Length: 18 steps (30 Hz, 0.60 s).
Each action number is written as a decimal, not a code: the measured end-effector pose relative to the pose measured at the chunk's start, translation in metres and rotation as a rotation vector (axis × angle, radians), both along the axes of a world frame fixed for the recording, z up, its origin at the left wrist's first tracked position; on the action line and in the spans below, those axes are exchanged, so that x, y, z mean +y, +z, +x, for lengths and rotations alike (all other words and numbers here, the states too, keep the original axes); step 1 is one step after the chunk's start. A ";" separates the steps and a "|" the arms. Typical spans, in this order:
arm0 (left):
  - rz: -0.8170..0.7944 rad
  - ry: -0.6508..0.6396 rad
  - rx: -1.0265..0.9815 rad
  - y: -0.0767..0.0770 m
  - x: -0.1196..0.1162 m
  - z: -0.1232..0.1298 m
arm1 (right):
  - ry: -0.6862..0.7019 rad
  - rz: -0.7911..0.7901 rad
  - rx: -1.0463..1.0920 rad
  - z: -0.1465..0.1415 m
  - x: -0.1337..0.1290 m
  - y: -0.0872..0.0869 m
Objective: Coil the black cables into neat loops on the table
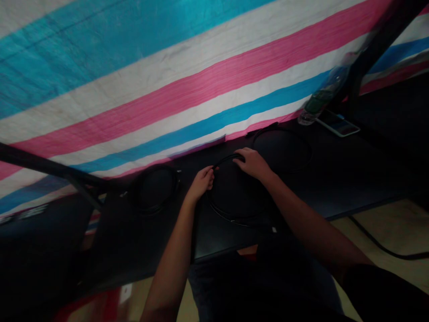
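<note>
A coil of black cable [219, 209] lies on the black table in front of me, its loop reaching up to both hands. My left hand [202, 180] is closed round the left upper part of the loop. At the top of the same loop, my right hand [250, 162] has its fingers curled over the cable. A small white tag or end [274, 230] shows near the coil's lower right. To the left lies a second black coil [154, 211], and behind my right hand a third black coil [310, 150].
A clear bottle [313, 105] stands at the table's back right beside a phone [340, 125]. Striped sheeting [187, 91] hangs behind the black table [217, 243]. Dark frame bars [47, 164] slant at left and right. A black cable [378, 243] lies beyond the front edge.
</note>
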State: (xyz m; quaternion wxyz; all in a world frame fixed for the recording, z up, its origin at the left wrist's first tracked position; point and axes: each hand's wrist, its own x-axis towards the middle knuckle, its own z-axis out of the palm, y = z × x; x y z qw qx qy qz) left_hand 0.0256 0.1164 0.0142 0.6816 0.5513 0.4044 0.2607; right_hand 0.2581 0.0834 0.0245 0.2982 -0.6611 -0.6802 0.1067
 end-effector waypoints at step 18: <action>-0.167 -0.005 -0.212 0.007 0.003 -0.004 | -0.158 0.118 0.131 0.009 0.008 0.000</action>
